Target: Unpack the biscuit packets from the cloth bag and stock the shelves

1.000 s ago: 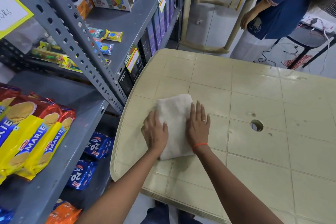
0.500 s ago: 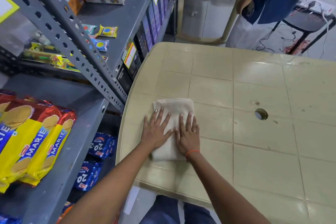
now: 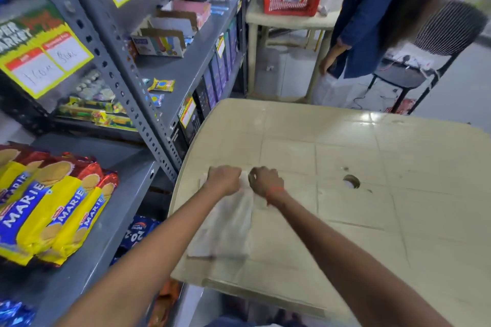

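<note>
Both hands had changed from flat palms pressing the cloth bag [image 3: 225,223] to closed grips on its far edge: the left hand [image 3: 224,180] and right hand [image 3: 265,182] were each clenched on the fabric, seemingly lifting or folding it. The bag lay flat and looked empty on the near left part of the beige table [image 3: 345,220]. Marie biscuit packets [image 3: 53,207] sat stacked on the grey shelf [image 3: 114,220] at left, so the stocking looked essentially finished.
</note>
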### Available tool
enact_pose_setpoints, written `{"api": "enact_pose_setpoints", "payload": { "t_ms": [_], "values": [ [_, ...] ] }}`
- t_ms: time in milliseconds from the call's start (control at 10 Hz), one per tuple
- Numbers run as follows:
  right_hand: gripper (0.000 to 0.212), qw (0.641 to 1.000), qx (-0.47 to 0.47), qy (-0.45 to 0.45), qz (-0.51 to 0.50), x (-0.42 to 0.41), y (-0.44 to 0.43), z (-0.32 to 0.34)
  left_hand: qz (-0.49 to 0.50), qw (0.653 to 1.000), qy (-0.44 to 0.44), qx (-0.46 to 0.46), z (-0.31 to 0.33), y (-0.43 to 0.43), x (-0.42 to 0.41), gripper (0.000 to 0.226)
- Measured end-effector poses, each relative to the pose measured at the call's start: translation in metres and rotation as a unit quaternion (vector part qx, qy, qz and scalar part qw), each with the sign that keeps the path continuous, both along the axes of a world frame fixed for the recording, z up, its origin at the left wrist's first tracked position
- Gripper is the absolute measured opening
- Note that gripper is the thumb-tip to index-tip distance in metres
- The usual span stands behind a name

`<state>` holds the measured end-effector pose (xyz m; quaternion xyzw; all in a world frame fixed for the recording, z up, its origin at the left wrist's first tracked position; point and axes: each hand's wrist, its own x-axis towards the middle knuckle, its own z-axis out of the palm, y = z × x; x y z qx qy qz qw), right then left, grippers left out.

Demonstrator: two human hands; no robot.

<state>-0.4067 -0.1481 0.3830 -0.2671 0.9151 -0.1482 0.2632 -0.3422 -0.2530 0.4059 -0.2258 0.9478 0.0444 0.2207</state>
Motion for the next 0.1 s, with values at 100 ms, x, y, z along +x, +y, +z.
{"api": "enact_pose_setpoints", "payload": {
  "t_ms": [100],
  "values": [
    [0.033, 0.999, -0.012, 0.023, 0.018, -0.0707, 0.0005, 0.0911, -0.057, 0.995, 0.078, -0.002, 0.0802, 0.0119, -0.0576, 0.039]
  ]
}}
